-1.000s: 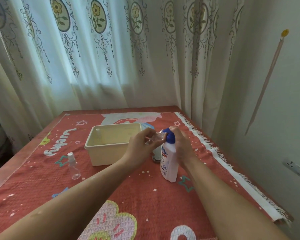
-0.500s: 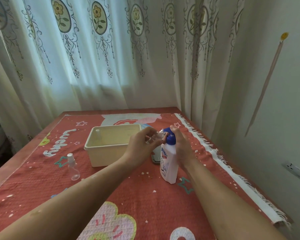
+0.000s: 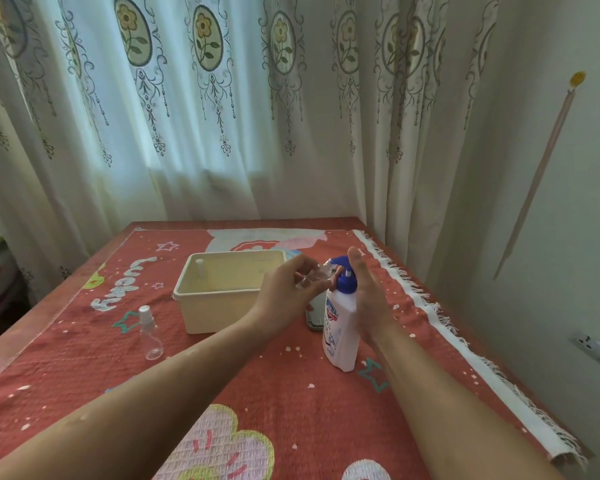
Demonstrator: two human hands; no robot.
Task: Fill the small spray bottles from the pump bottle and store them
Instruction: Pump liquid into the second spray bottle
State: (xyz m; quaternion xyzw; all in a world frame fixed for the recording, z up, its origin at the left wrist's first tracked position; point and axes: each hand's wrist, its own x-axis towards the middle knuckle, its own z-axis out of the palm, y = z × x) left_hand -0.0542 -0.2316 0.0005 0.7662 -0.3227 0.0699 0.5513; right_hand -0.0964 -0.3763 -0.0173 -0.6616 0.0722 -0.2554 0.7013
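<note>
— Risks, item by item?

— One: small spray bottle (image 3: 313, 277), centre of frame, tilted against the spout of the pump bottle (image 3: 340, 329). If mouth and spout drift apart, liquid likely lands on the cloth (image 3: 291, 410). Two: a hard press off-centre may tip the tall pump bottle.

— Hands?

— Left hand (image 3: 286, 291): fingers curled, pinching the small spray bottle, forearm reaching in from lower left. Right hand (image 3: 366, 301): laid against the blue pump head (image 3: 345, 281), one digit pointing up. The rest is hidden behind it, so I cannot tell whether those fingers are curled or straight.
</note>
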